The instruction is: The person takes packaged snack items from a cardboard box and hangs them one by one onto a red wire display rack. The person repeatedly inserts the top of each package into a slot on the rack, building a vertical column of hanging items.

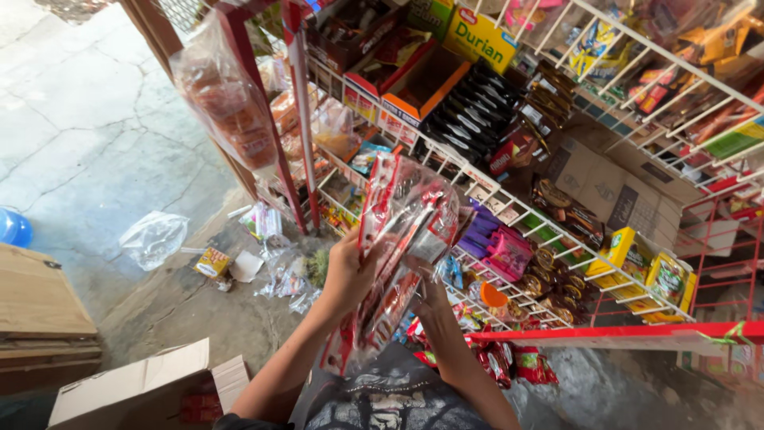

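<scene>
My left hand [348, 271] grips the left edge of a long clear-and-red plastic strip of snack packets [398, 239], held upright in front of a wire rack. On the strip's right side, my right hand [430, 302] holds its lower part, fingers partly hidden behind the plastic. The strip reaches from about chest height up to the rack's white wire shelves [509, 207].
The white and red wire rack holds several snack boxes, sachets and yellow packs [629, 255]. Bags of snacks [231, 103] hang from a red post at the left. Torn wrappers [278, 271] litter the concrete floor. An open cardboard box [151, 386] and wooden boards [40, 306] lie at lower left.
</scene>
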